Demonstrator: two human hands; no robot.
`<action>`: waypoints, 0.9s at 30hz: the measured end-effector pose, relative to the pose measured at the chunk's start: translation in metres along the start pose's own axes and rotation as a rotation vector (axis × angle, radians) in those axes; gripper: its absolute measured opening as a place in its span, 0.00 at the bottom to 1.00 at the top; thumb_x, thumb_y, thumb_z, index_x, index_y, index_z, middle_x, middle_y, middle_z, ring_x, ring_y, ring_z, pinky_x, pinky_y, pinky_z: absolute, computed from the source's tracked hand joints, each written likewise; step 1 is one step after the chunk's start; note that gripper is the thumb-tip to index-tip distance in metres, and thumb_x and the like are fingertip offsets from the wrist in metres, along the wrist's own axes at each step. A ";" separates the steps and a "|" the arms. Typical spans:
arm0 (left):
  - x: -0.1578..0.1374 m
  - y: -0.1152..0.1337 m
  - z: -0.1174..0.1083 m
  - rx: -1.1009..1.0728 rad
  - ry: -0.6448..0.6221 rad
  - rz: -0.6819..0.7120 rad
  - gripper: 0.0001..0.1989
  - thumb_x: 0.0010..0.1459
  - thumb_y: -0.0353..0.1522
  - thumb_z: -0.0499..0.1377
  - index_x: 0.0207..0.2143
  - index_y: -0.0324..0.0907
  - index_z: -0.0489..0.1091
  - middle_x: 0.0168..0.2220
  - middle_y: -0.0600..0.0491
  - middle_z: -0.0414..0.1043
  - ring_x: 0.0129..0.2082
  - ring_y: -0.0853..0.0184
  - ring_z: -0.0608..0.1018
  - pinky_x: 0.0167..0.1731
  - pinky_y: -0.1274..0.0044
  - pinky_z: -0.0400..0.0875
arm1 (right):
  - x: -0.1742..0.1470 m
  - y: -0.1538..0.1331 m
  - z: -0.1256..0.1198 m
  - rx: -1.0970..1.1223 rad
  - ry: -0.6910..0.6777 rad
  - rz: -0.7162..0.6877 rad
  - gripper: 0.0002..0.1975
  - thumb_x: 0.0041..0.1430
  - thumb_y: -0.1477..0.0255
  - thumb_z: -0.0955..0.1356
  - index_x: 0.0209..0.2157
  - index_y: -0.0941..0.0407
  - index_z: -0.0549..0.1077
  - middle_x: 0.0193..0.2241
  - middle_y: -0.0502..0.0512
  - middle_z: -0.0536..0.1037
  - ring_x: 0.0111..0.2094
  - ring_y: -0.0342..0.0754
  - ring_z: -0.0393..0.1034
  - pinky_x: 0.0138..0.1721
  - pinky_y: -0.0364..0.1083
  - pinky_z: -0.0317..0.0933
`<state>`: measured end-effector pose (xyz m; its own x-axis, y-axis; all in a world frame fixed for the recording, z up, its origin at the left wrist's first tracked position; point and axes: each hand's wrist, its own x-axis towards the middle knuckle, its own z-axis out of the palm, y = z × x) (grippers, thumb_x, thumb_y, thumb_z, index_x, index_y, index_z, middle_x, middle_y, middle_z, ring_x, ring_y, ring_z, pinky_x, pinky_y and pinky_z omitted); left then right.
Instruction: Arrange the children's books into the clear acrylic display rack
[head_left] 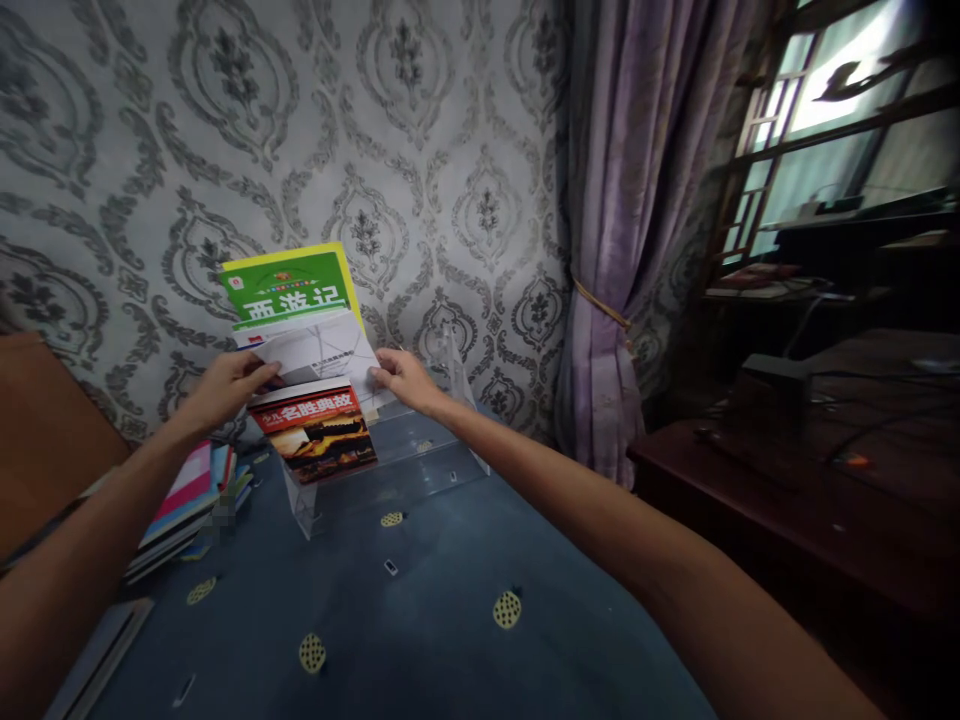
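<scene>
Left hand pinches the left edge of the white book, right hand grips its right edge, holding it in the clear stand between the green book reading "西游记" and the red book. It looks light, stiff and slick; its edges seem the safest hold.

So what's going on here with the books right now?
A person has both hands on a white book that sits in a clear stand on a blue cloth. The left hand grips its left edge, the right hand its right edge. A green book stands behind it and a red book in front. A stack of books lies to the left.
</scene>
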<state>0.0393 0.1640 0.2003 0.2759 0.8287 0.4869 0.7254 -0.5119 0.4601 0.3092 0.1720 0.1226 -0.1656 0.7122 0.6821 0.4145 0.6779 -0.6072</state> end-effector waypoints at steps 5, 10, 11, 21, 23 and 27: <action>0.004 -0.001 -0.001 -0.038 -0.013 -0.004 0.20 0.46 0.51 0.57 0.29 0.44 0.70 0.27 0.49 0.79 0.29 0.55 0.81 0.32 0.67 0.76 | 0.004 -0.008 -0.005 -0.242 -0.027 0.034 0.07 0.62 0.72 0.66 0.29 0.57 0.73 0.30 0.53 0.75 0.34 0.48 0.65 0.39 0.45 0.56; 0.005 -0.011 -0.003 -0.011 0.084 0.003 0.17 0.49 0.49 0.56 0.29 0.45 0.68 0.24 0.51 0.75 0.28 0.55 0.80 0.31 0.67 0.76 | 0.010 -0.017 0.004 -0.399 -0.105 0.088 0.08 0.61 0.72 0.67 0.28 0.56 0.76 0.27 0.54 0.77 0.32 0.48 0.67 0.34 0.45 0.53; 0.005 -0.014 -0.003 -0.018 0.108 0.002 0.17 0.49 0.49 0.56 0.28 0.45 0.67 0.24 0.52 0.75 0.28 0.56 0.80 0.30 0.67 0.75 | 0.011 -0.019 0.008 -0.418 -0.114 0.098 0.07 0.61 0.73 0.67 0.30 0.56 0.77 0.28 0.54 0.78 0.32 0.48 0.68 0.34 0.45 0.52; -0.003 -0.031 0.005 -0.016 0.240 -0.073 0.12 0.54 0.43 0.57 0.28 0.45 0.62 0.22 0.56 0.71 0.24 0.63 0.79 0.25 0.74 0.73 | 0.012 -0.023 0.031 -0.549 -0.108 0.170 0.09 0.61 0.76 0.66 0.39 0.55 0.79 0.36 0.55 0.83 0.36 0.48 0.74 0.33 0.42 0.53; -0.003 -0.034 0.008 -0.002 0.250 -0.075 0.11 0.55 0.41 0.56 0.28 0.45 0.62 0.23 0.56 0.71 0.24 0.63 0.78 0.25 0.75 0.72 | 0.015 -0.022 0.031 -0.572 -0.117 0.174 0.09 0.61 0.76 0.66 0.39 0.55 0.79 0.35 0.56 0.83 0.37 0.49 0.74 0.32 0.43 0.53; -0.006 -0.037 0.008 0.063 0.273 -0.059 0.09 0.56 0.39 0.57 0.28 0.45 0.62 0.23 0.56 0.72 0.25 0.64 0.77 0.29 0.74 0.71 | 0.020 -0.019 0.031 -0.598 -0.140 0.167 0.10 0.61 0.76 0.66 0.38 0.55 0.81 0.36 0.57 0.84 0.38 0.50 0.76 0.33 0.43 0.54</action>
<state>0.0159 0.1798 0.1744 0.0582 0.7611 0.6460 0.7752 -0.4422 0.4511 0.2701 0.1790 0.1344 -0.1545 0.8439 0.5138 0.8659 0.3661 -0.3409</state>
